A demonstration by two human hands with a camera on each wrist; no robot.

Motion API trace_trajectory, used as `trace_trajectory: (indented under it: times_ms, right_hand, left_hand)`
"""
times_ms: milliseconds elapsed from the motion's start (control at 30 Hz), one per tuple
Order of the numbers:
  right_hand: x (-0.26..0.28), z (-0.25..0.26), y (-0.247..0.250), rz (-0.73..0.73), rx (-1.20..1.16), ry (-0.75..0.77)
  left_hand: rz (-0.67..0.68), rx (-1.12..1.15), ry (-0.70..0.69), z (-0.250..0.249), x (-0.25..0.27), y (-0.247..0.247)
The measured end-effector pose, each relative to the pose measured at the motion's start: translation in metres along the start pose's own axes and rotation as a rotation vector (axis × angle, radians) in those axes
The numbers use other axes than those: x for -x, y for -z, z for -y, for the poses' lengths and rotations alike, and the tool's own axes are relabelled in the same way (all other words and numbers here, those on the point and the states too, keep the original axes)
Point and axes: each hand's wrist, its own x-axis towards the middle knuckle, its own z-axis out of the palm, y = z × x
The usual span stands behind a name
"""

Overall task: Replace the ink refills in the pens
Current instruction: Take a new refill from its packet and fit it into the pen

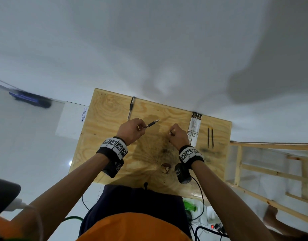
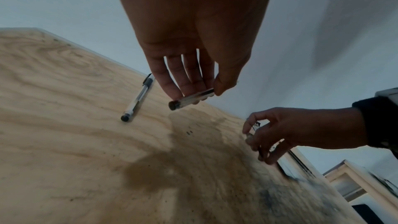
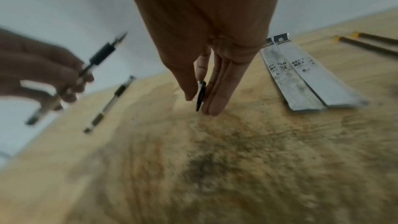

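Observation:
My left hand (image 1: pixel 132 129) grips an uncapped clear pen (image 1: pixel 150 124) by its barrel above the plywood table (image 1: pixel 106 136), tip pointing right. From the left wrist view the pen's black rear end (image 2: pixel 172 105) sticks out below the fingers (image 2: pixel 189 81). My right hand (image 1: pixel 177 134) pinches the pen's small black cap (image 3: pixel 200 94) between thumb and fingers, just above the table. A second, capped pen (image 1: pixel 131 108) lies at the back left. Two refill packets (image 1: pixel 194 129) and two loose dark refills (image 1: pixel 210 136) lie to the right.
The table's far edge meets a white wall. A bare wooden frame (image 1: pixel 271 171) stands to the right of the table. Small brown bits (image 1: pixel 166 167) lie near the front edge. Cables and a green bottle (image 1: pixel 189 206) are on the floor below.

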Motion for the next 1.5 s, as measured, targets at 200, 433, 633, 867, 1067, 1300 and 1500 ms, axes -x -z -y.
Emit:
trace_trajectory:
  times_ms: [200, 433, 633, 867, 1067, 1300, 1500]
  right_hand:
    - [0.004, 0.039, 0.038, -0.155, -0.539, 0.011]
    - [0.014, 0.065, 0.065, -0.180, -0.695, 0.083]
    - [0.027, 0.067, 0.067, -0.163, -0.643, 0.140]
    - [0.038, 0.071, 0.064, -0.133, -0.597, 0.165]
    - [0.044, 0.073, 0.062, -0.133, -0.641, 0.169]
    - [0.045, 0.084, 0.068, -0.128, -0.756, 0.144]
    - [0.043, 0.087, 0.068, -0.118, -0.785, 0.112]
  left_hand:
    - [0.001, 0.090, 0.009, -0.007, 0.000, 0.005]
    - [-0.033, 0.179, -0.031, -0.020, 0.008, 0.014]
    - [-0.033, 0.164, -0.069, -0.026, 0.015, 0.015]
    - [-0.043, 0.133, -0.081, -0.031, 0.021, 0.013]
    - [-0.075, 0.111, -0.144, -0.035, 0.023, 0.013]
    - [-0.137, 0.058, -0.182, -0.044, 0.024, 0.012]
    - [-0.158, 0.031, -0.193, -0.048, 0.022, 0.017]
